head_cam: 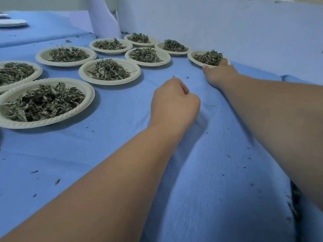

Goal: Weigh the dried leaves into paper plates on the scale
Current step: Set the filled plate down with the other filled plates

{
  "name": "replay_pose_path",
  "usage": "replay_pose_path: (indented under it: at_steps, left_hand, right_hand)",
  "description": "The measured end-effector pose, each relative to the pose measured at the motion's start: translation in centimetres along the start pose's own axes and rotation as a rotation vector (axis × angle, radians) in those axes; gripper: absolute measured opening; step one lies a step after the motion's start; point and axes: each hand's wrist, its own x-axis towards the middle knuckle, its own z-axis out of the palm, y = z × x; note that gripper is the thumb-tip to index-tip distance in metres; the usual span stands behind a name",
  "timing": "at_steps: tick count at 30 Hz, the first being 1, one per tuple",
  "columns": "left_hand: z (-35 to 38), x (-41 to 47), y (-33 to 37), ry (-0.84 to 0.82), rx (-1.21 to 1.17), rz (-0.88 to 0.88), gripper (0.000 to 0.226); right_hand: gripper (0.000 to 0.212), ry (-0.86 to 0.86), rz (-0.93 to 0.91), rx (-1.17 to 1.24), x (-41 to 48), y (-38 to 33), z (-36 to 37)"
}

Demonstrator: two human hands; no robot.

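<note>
R hand [217, 74] stretched far out, fingers [224, 62] gripping the near rim of the far-right paper plate [194, 55] w/ dried leaves [208, 57] heaped in it. L hand [173, 103] curled into a loose fist, holding nothing I can see, resting on the blue cloth [201, 172]. Eight more filled plates [110, 71] sit left of both hands. Can't see a scale.

No text, label or number is readable.
</note>
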Motion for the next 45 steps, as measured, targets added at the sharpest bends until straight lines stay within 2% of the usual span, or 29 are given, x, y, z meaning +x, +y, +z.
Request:
replay_pose_path:
  at_steps: [5, 10, 15, 20, 24, 27, 29, 32, 39, 45]
  left_hand:
    - [-0.1, -0.1, 0.0, -0.003, -0.019, 0.003, 0.013]
    - [-0.3, -0.5, -0.1, -0.029, -0.033, 0.011, 0.019]
    - [-0.2, -0.3, -0.3, -0.037, -0.059, -0.008, 0.019]
    - [-0.1, -0.1, -0.2, -0.034, -0.054, -0.011, 0.019]
    - [-0.1, 0.0, -0.3, -0.038, -0.059, -0.012, 0.019]
    - [-0.1, 0.1, -0.3, -0.044, -0.060, -0.017, 0.019]
    - [0.0, 0.1, -0.2, -0.041, -0.051, -0.013, 0.018]
    - [0.0, 0.1, -0.2, -0.038, -0.051, -0.015, 0.017]
    - [0.1, 0.3, -0.2, -0.036, -0.038, -0.022, 0.017]
    - [0.0, 0.2, -0.2, -0.054, -0.038, -0.021, 0.018]
  right_hand:
    - [0.089, 0.009, 0.010, 0.019, 1.5, 0.3, -0.1]
    - [0.083, 0.037, 0.008, 0.054, 2.3, 1.0, -0.5]
    - [0.086, 0.095, 0.012, 0.122, 2.0, 1.2, -0.8]
    - [0.061, 0.158, -0.151, 0.052, 1.0, 1.4, -1.0]
    - [0.039, 0.185, -0.198, -0.028, 0.3, 1.2, -0.9]
    - [0.033, 0.306, -0.205, -0.138, -0.3, 0.9, -1.2]
    - [0.028, 0.377, -0.282, -0.188, -0.5, 0.7, -1.1]
    - [0.030, 0.354, -0.360, -0.115, -0.8, 0.5, -0.8]
    - [0.034, 0.227, -0.375, -0.072, -0.5, 0.4, -0.8]
    - [0.034, 0.278, -0.418, -0.099, -0.4, 0.4, -0.9]
